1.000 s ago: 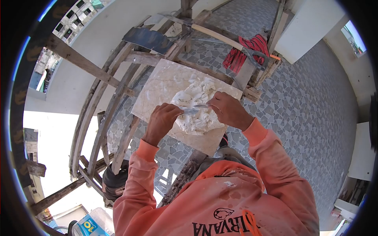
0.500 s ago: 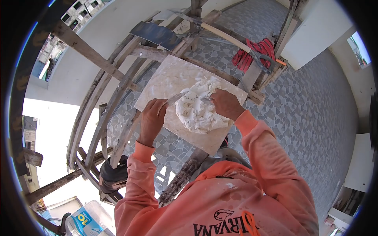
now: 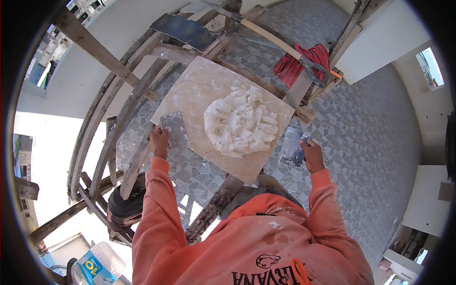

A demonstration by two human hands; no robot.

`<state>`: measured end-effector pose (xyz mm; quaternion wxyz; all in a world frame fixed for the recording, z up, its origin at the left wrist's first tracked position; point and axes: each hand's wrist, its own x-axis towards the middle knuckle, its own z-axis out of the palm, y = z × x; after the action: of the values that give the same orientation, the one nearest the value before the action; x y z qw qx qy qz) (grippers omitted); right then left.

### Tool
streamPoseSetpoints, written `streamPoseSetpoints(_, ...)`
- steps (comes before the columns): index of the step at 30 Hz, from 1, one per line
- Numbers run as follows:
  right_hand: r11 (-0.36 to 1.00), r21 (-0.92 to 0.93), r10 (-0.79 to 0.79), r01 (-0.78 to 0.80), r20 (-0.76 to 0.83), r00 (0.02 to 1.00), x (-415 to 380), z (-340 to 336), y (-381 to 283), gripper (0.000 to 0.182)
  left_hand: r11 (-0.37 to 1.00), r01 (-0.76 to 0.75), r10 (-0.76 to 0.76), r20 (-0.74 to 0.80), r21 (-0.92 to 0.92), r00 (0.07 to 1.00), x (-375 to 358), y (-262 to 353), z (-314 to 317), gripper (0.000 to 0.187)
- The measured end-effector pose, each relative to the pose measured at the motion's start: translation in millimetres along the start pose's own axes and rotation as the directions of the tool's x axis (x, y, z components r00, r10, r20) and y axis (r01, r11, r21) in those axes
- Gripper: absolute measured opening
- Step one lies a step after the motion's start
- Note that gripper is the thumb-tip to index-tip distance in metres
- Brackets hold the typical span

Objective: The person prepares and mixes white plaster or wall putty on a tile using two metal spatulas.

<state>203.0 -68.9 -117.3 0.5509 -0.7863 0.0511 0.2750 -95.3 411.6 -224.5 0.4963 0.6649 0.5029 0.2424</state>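
A mound of white putty (image 3: 241,124) lies on a square beige tile (image 3: 187,92) in front of me, its top lumpy and ridged. My left hand (image 3: 160,141) is closed on a flat, putty-smeared scraper (image 3: 174,129), whose blade is over the tile's left corner. Off the tile's right edge, my right hand (image 3: 312,156) grips a second scraper (image 3: 291,148), its grey blade pointing left over the floor. Both blades are apart from the mound. The fingers hide most of each scraper's handle.
Wooden beams (image 3: 111,57) run around the left and back. A saw-like tool with a wooden handle (image 3: 270,38) lies behind the tile, near a red striped cloth (image 3: 297,66). A dark curved sheet (image 3: 183,32) rests on the beams. A clear bucket (image 3: 97,266) stands lower left.
Both hands have pulled away from the putty, the left to the left and the right to the right and down. Both scrapers now show clear of the mound.
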Motion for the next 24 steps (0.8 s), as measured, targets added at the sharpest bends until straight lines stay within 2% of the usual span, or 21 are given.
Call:
streamPoseSetpoints(2,0.987,0.159,0.025,-0.025,-0.001,1.0,11,-6,37,0.027,1.0,0.006,-0.005,-0.038,0.023,0.999,6,-4,9,0.027)
streamPoseSetpoints(5,0.99,0.135,0.042,-0.043,0.011,0.999,1,0,35,0.029,0.989,-0.026,0.037,-0.07,0.144,0.997,14,-10,15,0.041)
streamPoseSetpoints(8,0.993,0.111,0.03,-0.03,0.006,1.0,2,4,37,0.025,0.849,-0.057,0.058,0.015,0.525,0.998,6,23,15,0.052)
streamPoseSetpoints(11,0.998,0.061,-0.001,0.001,0.004,1.0,1,12,29,0.021,0.734,-0.233,0.285,0.022,0.637,0.958,3,17,21,0.044)
streamPoseSetpoints(14,0.996,-0.062,-0.071,0.071,0.01,0.997,-10,19,10,0.017,0.727,-0.267,0.38,-0.047,0.633,0.924,-11,18,20,0.038)
streamPoseSetpoints(17,0.969,-0.166,-0.184,0.182,0.006,0.983,-16,21,6,0.026,0.876,-0.172,0.327,-0.294,0.451,0.898,-35,32,10,0.031)
streamPoseSetpoints(20,0.98,-0.164,-0.112,0.113,0.019,0.994,-8,1,27,0.021,0.97,0.016,0.101,-0.465,0.242,0.879,-84,33,-7,0.028)
streamPoseSetpoints(22,0.987,-0.106,-0.121,0.121,0.003,0.993,-14,-5,33,0.019,0.964,0.111,0.003,-0.431,0.24,0.902,-121,1,-10,0.03)
streamPoseSetpoints(23,0.993,-0.088,-0.078,0.077,-0.012,0.997,-16,-8,34,0.018,0.96,0.155,-0.045,-0.417,0.232,0.908,-134,-17,-7,0.031)
streamPoseSetpoints(24,0.997,-0.073,-0.032,0.03,-0.028,0.999,-20,-13,36,0.017,0.942,0.203,-0.117,-0.307,0.266,0.944,-146,-37,-1,0.033)
